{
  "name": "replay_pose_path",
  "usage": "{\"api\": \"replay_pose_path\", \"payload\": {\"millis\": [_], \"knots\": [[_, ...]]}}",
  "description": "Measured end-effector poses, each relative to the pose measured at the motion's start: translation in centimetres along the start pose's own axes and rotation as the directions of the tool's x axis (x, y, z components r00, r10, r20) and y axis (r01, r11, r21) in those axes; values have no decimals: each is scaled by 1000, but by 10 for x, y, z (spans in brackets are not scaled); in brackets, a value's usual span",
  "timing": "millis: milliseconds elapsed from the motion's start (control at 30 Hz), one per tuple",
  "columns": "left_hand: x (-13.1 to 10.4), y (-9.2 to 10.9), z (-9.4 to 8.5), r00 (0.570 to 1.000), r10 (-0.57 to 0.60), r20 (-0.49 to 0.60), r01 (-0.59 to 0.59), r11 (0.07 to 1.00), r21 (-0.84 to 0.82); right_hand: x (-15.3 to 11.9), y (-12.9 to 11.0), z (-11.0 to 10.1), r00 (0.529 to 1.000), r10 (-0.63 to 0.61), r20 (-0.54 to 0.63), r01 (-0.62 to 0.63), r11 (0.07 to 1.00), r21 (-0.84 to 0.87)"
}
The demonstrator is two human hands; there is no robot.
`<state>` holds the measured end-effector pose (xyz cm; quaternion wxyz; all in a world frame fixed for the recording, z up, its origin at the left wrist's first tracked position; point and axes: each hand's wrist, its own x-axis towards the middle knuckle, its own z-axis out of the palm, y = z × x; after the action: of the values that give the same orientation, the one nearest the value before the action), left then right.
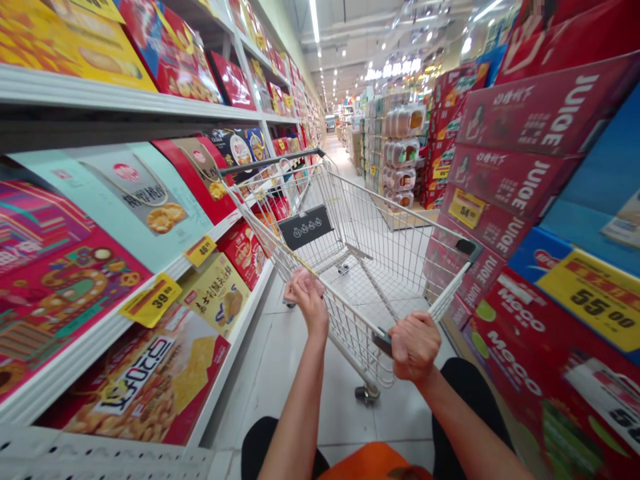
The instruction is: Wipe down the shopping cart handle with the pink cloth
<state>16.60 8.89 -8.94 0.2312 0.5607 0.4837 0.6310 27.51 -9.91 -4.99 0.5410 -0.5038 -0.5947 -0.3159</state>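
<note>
An empty wire shopping cart (400,227) stands before me in the aisle, with a black handle bar (273,162) at its far left end. My right hand (416,345) is wrapped round the cart's near end rail, beside a black plastic corner piece (383,341). At the cart's left top rim is my left hand (306,293), its fingers curled against the wire edge. Inside the basket hangs a dark panel (306,228) with white round symbols. A near caster wheel (367,393) rests on the tiled floor.
Shelves (220,233) of boxed gift snacks run close along the left, with yellow price tags (151,300). Stacked red drink cartons (510,180) crowd the right side. Farther on, a pallet display (400,157) of packaged goods stands beside the aisle. White floor tiles (273,373) lie underneath.
</note>
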Motion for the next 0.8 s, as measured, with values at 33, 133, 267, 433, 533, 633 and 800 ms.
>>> {"api": "replay_pose_path", "payload": {"millis": [33, 133, 267, 433, 533, 633, 800], "knots": [[-4, 2, -1, 1000, 13, 24, -12, 1000, -10, 0, 0, 0, 1000, -2, -5, 2, 1000, 2], [-44, 16, -10, 995, 69, 78, -65, 997, -44, 0, 2, -1, 1000, 4, 0, -4, 1000, -4], [-121, 37, -23, 974, 173, 147, -161, 983, -88, 2, 10, -3, 1000, -1, 17, 2, 1000, -26], [-156, 41, -25, 933, 290, 214, -274, 956, -103, 1, 18, -6, 1000, 6, 16, -6, 1000, -26], [-127, 31, -15, 946, 287, 148, -279, 958, -71, -2, 19, -6, 999, 11, 33, -10, 1000, -20], [-95, 25, -4, 975, 203, 94, -199, 979, -52, -3, 18, -6, 1000, 12, 23, -11, 1000, -29], [-101, 25, -5, 977, 164, 135, -161, 986, -28, -4, 17, -7, 999, 31, 22, -30, 998, -50]]}}
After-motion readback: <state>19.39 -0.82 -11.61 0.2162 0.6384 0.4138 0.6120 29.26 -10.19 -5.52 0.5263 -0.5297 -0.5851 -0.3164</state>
